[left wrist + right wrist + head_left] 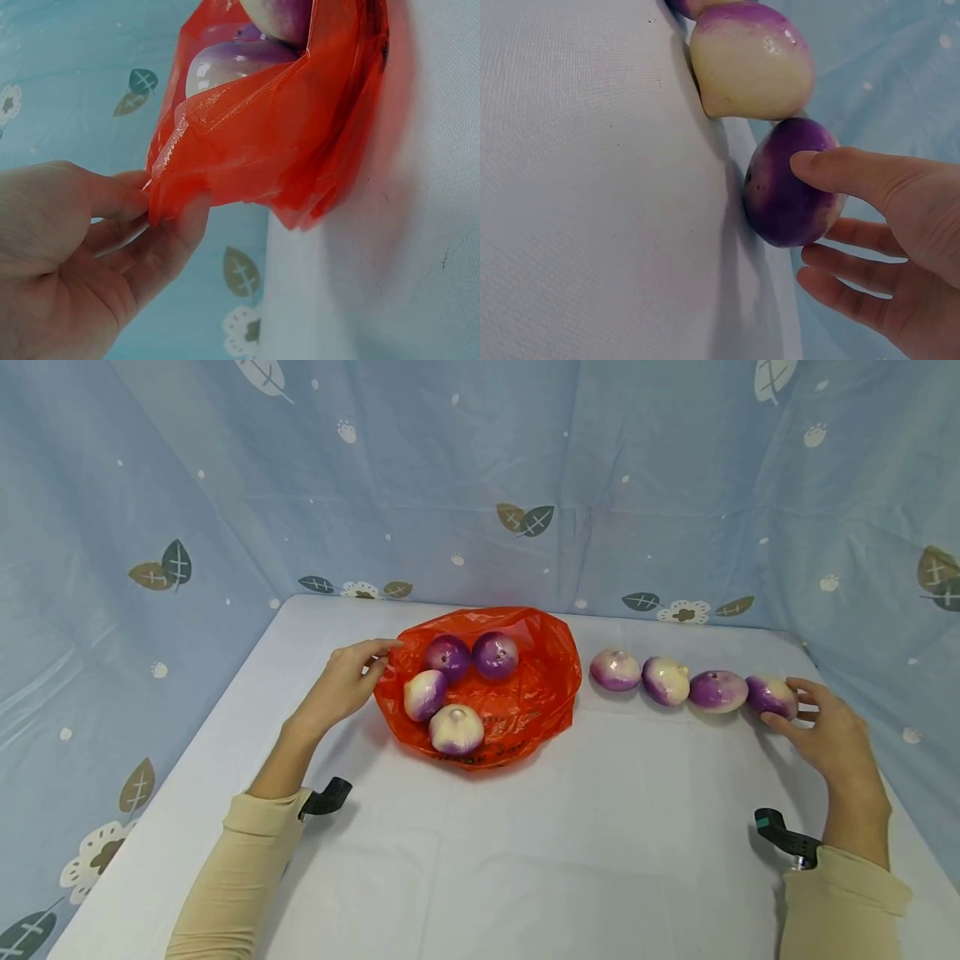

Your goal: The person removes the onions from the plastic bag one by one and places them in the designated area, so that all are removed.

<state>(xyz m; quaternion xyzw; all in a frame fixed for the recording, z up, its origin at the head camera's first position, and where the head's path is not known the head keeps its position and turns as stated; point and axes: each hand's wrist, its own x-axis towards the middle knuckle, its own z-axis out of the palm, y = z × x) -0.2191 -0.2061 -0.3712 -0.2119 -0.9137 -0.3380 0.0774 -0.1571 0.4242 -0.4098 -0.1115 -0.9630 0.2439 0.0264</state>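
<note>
My left hand [343,683] pinches the left rim of a red plastic bag [532,693] between thumb and fingers. Inside the bag, which is spread wide at the top, lie several glossy purple-and-white onions, among them a pale-topped onion [457,731] at the near side. Over on the right, my right hand [834,731] holds the end onion [784,187] of a row, thumb on its near side and fingers behind. Its neighbour [750,64] touches it in the right wrist view. The row runs left through another onion [665,682] to a pinkish onion [615,670] by the bag.
A white cloth [555,852] covers the table. Behind and at both sides hangs a blue curtain [427,468] printed with leaves and flowers. Each forearm carries a black wrist camera, one on the left [327,797] and one on the right [783,837].
</note>
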